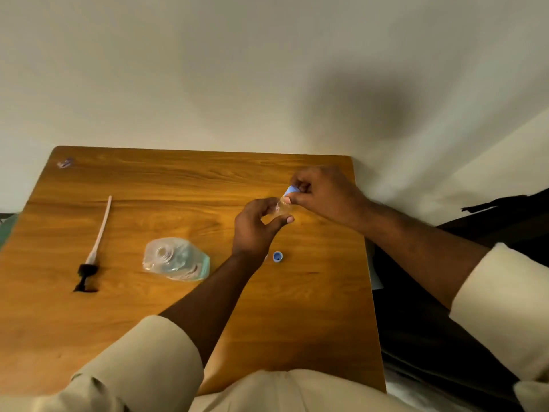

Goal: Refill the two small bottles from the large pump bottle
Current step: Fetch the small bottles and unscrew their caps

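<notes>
Nearest the viewer, at the bottom of the frame, two rolled cream sleeves [142,361] are being shown, with the forearms reaching up over the wooden tabletop [312,322].

Left of centre, the large pump bottle [176,259] is standing upright with its neck open; a clear liquid with a faint blue-green tint is seen inside, though its level cannot be judged from above. The bottle is being read as thin-walled and pliant, fairly heavy while part full, best taken around the body for pouring. Its pump head with dip tube [94,248] is lying flat at the left, well apart from the bottle.

Just right of the left wrist, a loose blue cap [277,257] is resting on the wood, open side up.

Further off, right of centre, a small clear bottle [282,207] is being held above the tabletop by the left hand [258,227], its grip narrow around the body. A second blue cap [291,190] is being pinched at the neck by the right hand [323,191]; whether on or off cannot be told. The bottle is judged light, slick and easily squeezed; its contents cannot be made out.

At the upper left corner, a small clear object [65,162], possibly the other bottle, is lying.
</notes>
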{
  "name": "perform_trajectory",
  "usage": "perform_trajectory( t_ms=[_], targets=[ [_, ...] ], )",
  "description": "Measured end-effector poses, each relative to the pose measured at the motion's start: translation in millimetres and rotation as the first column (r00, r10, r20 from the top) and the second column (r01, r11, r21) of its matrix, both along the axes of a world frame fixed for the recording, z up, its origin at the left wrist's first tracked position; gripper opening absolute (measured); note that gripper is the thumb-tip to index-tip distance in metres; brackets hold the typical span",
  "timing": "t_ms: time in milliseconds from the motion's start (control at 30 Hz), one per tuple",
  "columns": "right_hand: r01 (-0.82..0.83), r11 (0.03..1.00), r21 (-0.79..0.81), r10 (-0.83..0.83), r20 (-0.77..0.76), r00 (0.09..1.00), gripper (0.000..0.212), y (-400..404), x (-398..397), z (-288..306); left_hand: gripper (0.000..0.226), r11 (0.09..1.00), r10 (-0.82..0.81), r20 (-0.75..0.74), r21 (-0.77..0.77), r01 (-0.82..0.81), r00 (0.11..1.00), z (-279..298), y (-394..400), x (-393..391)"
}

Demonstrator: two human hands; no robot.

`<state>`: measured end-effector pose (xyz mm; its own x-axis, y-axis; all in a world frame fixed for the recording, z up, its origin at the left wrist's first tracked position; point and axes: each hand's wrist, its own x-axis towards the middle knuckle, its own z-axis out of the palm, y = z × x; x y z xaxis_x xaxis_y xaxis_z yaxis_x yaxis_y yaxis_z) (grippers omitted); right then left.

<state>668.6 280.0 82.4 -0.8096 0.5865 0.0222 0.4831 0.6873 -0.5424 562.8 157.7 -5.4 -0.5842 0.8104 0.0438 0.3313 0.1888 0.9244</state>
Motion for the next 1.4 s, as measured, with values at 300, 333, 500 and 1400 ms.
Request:
perform_trajectory(
  t_ms=[300, 333, 500, 1400],
  targets=[
    [-0.389, 0.921, 0.016, 0.383, 0.139, 0.913, 0.043, -65, 0, 64, 0.039, 0.989, -0.04, -0.149, 0.137, 0.061, 0.988, 34, -74, -9],
    [-0.379, 0.926, 0.002, 0.373, 0.165, 0.913, 0.058, -68, 0, 68, 0.039, 0.988, -0.029, -0.144, 0.146, 0.051, 0.989, 36, -79, -9],
    [-0.269, 0.916, 0.298, 0.152, 0.361, 0.92, 0.036, -90, -11, 76, 0.035, 0.988, -0.013, -0.136, 0.148, 0.033, 0.991, 41, -96, -7],
    [-0.163, 0.944, 0.286, 0.202, -0.113, 0.973, 0.03, -109, 17, 36, 0.035, 0.977, -0.206, -0.045, -0.072, 0.203, 0.977, -6, -120, -21]
  ],
)
